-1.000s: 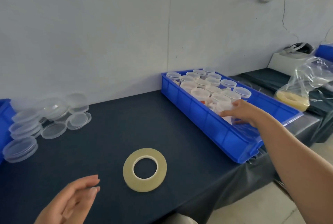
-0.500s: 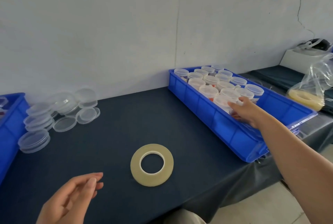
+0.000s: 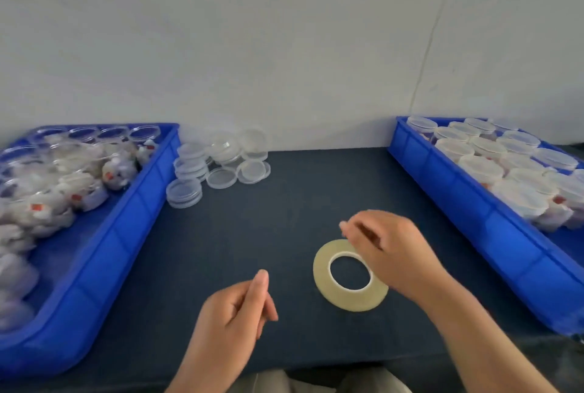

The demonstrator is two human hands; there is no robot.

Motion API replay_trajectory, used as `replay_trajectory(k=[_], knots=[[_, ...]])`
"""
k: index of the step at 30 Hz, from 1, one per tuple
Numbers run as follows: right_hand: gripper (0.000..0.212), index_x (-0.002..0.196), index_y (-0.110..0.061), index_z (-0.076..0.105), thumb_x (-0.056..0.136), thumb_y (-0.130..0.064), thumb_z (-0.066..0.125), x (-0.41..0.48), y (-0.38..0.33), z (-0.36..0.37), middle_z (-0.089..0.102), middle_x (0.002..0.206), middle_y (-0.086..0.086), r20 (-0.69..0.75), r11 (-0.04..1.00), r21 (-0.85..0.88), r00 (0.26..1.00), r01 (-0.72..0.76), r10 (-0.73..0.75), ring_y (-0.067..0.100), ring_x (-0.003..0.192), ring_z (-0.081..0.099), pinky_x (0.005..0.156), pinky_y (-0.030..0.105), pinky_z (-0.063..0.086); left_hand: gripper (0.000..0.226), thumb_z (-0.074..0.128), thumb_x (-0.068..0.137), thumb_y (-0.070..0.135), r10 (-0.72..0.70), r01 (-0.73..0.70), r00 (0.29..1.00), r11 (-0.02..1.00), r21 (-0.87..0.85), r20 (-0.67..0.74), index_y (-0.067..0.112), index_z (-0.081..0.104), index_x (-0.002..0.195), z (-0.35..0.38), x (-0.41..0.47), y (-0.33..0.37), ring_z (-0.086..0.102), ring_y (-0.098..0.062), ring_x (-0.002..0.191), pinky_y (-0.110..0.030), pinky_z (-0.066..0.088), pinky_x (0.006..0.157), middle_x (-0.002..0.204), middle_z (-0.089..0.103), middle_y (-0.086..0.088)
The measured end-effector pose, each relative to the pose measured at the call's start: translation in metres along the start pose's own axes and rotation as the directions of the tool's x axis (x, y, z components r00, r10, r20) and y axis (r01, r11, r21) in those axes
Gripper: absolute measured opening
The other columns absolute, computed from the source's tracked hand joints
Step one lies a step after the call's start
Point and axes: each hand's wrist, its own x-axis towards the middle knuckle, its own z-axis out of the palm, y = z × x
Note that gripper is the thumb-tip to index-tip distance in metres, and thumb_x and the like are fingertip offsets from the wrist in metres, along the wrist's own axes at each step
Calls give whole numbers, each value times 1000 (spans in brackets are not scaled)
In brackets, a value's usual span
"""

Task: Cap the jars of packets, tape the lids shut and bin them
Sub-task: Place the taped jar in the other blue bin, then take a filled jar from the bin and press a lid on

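Tape roll (image 3: 350,300) lies flat on the counter (image 3: 252,234), directly in front of the person, and serves as the reference point here. The right hand (image 3: 388,253) sits over the roll's far right edge with fingers curled; blur prevents confirming whether it grips the roll or only touches it. The left hand (image 3: 234,316) hovers just left of the roll, fingers loosely curled and holding nothing, probably kept free to take a jar or the tape end. Well left of the roll, the left bin (image 3: 126,234) holds open jars (image 3: 63,184) of packets. Loose lids (image 3: 218,165) are stacked behind and left of the roll, beside that bin, handy for capping. Right of the roll, the right bin (image 3: 474,222) holds capped jars (image 3: 486,165), apparently the output side. Red marks show on some packets; no writing or brand is readable anywhere, the roll included
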Motion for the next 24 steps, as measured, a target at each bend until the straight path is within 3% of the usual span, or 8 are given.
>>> replay_trajectory(k=[2,8,14,17,19,21,22,24], knots=[[47,70,-25,50,101,-59,46,-11,-20,52,54,69,-6,79,997,-24,994,79,-77,17,65,53,61,38,47,65,42,97,75,22,-23,999,999,41,24,22,69,70,-3,-4,0,49,-4,50,-14,40,54,52,54,1],[43,67,-25,48,99,-54,47,-37,-47,157,48,62,-9,109,984,110,983,137,-149,15,58,46,54,37,41,35,52,99,64,128,-127,992,952,278,15,35,71,91,-37,-6,1,61,-8,63,-23,47,57,72,66,8],[47,62,-25,42,95,-37,73,-42,-39,174,41,59,-12,55,947,-8,946,320,-319,8,52,41,48,32,42,19,55,95,64,191,-70,953,894,443,-235,51,67,99,-120,12,4,68,-3,87,-11,48,66,97,71,26],[48,60,-21,47,85,-25,87,-39,-41,177,43,57,-9,44,931,-31,931,364,-363,11,49,44,45,36,46,21,54,91,62,133,72,922,865,496,-365,49,68,99,-180,47,-3,66,2,91,-19,50,75,102,70,27],[49,58,-19,48,79,-20,92,-38,-42,178,44,56,-8,43,932,-35,932,361,-360,13,47,46,43,33,46,18,59,96,49,29,230,918,773,591,-395,38,71,101,-229,78,-15,67,-7,93,-34,53,80,109,72,17],[49,57,-18,49,76,-17,94,-37,-41,179,43,54,-7,50,933,-28,933,359,-357,13,46,45,42,30,45,13,63,98,35,-65,383,904,559,735,-422,24,68,95,-275,110,-29,65,-25,91,-37,48,71,115,72,-7],[49,57,-18,49,75,-16,94,-36,-41,179,43,54,-7,52,933,-24,933,358,-356,13,46,44,42,30,44,16,65,96,33,-110,445,888,452,773,-446,18,68,102,-292,124,-35,64,-31,97,-40,49,73,122,68,-14],[49,56,-19,49,74,-16,94,-36,-40,180,41,54,-8,55,938,-13,937,347,-346,11,45,42,42,29,42,53,71,92,36,-167,527,849,330,783,-500,11,58,136,-313,145,-48,57,-41,125,-48,51,96,147,52,-18]])
